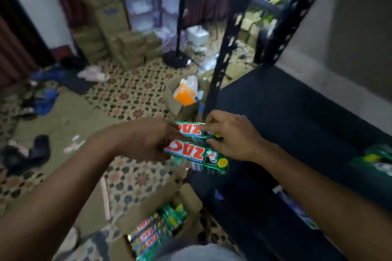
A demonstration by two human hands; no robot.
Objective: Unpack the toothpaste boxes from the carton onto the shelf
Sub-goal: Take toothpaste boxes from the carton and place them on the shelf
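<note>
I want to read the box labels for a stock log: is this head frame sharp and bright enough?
Head view: dim room, motion blur toward the edges; toothpaste boxes between the left hand and right hand show large red letters, fine print unreadable; carton smeared; window glare upper centre.

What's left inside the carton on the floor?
The carton holds green toothpaste boxes lying packed together; anything beneath that top layer is covered, so the count is unknown.

One view is given, taken from a wide-angle camera worn on the head and aimed forward and steeply down. Both forearms are seen close up, reaching in from the bottom corners. The dark shelf (297, 125) fills the right side, the patterned floor (131, 95) the left; straight lines are bent toward the edges.
</note>
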